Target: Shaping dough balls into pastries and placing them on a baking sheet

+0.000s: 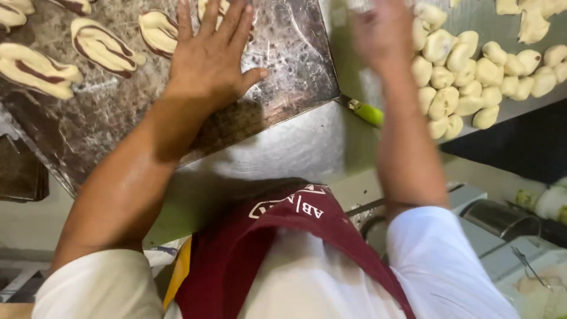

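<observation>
The person wears a white short-sleeved shirt — both sleeves end above the elbow, leaving the forearms bare. Over it hangs a dark maroon apron (283,236) with pale lettering near its top edge and a yellow strip along one side. The left hand (209,56) and right hand (384,32) carry no gloves or rings — the right is blurred.

You are looking at a scuffed, greasy metal baking tray (283,65) lying on a brushed steel table (295,147); the dough pieces (466,77) are showing matt, soft, perhaps floury.
</observation>
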